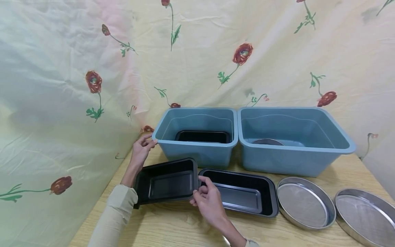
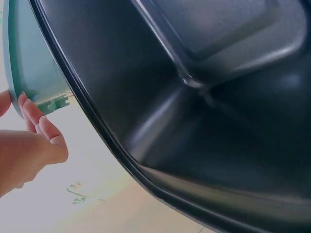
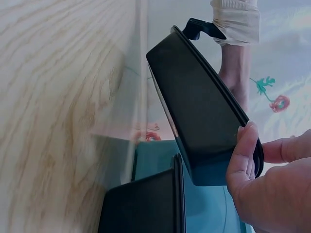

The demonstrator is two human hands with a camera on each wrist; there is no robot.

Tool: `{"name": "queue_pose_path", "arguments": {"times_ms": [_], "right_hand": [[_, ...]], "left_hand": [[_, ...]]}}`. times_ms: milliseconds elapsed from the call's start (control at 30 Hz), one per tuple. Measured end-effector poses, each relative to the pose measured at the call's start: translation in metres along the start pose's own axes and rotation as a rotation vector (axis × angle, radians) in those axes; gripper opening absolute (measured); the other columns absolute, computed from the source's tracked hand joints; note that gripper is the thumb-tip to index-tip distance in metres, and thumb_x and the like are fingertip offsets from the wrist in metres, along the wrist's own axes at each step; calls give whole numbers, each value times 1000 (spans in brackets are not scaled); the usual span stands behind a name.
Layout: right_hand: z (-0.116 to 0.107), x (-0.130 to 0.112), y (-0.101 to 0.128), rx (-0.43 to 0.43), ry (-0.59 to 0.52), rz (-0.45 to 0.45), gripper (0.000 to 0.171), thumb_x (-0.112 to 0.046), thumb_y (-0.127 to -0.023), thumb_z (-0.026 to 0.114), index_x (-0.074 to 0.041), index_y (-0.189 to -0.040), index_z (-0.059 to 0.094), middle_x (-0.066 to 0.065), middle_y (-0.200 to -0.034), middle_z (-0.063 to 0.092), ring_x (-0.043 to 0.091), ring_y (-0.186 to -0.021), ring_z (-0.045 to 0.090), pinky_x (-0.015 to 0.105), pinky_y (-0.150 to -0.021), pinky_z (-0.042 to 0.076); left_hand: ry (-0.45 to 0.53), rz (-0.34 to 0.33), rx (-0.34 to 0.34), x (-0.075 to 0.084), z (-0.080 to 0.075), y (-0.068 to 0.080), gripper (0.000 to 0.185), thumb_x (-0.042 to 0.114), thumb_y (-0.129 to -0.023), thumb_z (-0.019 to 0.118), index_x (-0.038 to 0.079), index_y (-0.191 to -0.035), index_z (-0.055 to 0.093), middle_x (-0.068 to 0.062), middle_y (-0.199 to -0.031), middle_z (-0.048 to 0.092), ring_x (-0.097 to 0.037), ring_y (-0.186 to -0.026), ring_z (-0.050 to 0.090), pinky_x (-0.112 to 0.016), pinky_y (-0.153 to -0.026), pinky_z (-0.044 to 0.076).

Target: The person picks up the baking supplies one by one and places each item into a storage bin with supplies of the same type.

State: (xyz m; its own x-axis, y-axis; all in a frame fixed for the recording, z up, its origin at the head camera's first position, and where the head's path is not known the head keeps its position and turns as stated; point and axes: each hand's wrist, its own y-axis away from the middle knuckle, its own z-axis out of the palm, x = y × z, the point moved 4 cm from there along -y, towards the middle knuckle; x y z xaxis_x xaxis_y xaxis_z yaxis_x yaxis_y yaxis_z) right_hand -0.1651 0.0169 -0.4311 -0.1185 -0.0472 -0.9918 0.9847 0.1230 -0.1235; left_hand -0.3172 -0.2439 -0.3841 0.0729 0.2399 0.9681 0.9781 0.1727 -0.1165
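My right hand (image 1: pixel 210 199) pinches the right end of a black loaf pan (image 1: pixel 171 185), thumb on one side of the rim and fingers on the other. In the right wrist view this pan (image 3: pixel 199 102) hangs tilted above the wooden table, its outer side showing. At the front left corner of the left blue bin (image 1: pixel 197 152), my left hand (image 1: pixel 143 147) grips the rim between thumb and fingers. A second black loaf pan (image 1: pixel 243 197) lies on the table right beside my right hand. Inside the left bin sits another black loaf pan (image 1: pixel 203 136), its lower part hidden.
A wider blue bin (image 1: pixel 287 161) stands against the left one, with a round metal piece (image 1: pixel 267 141) partly visible inside. Two round silver pans (image 1: pixel 305 202) lie at the right of the wooden table (image 1: pixel 172 226). Flowered cloth (image 1: pixel 197 61) hangs behind and at the left.
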Motion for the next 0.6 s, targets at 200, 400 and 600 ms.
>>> {"name": "queue_pose_path", "arguments": {"times_ms": [200, 400, 600], "right_hand": [[-6, -2, 1, 6, -2, -11, 50, 11, -95, 57, 13, -143, 43, 16, -80, 64, 26, -68, 70, 30, -66, 59], [-11, -5, 3, 14, -7, -7, 50, 12, -94, 58, 12, -143, 44, 18, -81, 64, 24, -68, 69, 31, -65, 59], [-16, -7, 3, 15, 9, 3, 49, 12, -94, 58, 12, -142, 44, 15, -79, 64, 29, -68, 70, 30, -65, 59]], "left_hand": [[-7, 4, -5, 1, 1, 0, 45, 18, -102, 68, -1, -142, 59, 3, -85, 69, -18, -89, 58, -37, -90, 40], [-19, 3, -15, 1, 0, 1, 44, 17, -102, 67, 0, -142, 59, -5, -95, 72, -11, -86, 59, -32, -87, 42], [-26, 1, -20, 3, -1, 1, 46, 17, -102, 67, -1, -143, 58, -2, -93, 72, -16, -89, 59, -35, -90, 42]]}}
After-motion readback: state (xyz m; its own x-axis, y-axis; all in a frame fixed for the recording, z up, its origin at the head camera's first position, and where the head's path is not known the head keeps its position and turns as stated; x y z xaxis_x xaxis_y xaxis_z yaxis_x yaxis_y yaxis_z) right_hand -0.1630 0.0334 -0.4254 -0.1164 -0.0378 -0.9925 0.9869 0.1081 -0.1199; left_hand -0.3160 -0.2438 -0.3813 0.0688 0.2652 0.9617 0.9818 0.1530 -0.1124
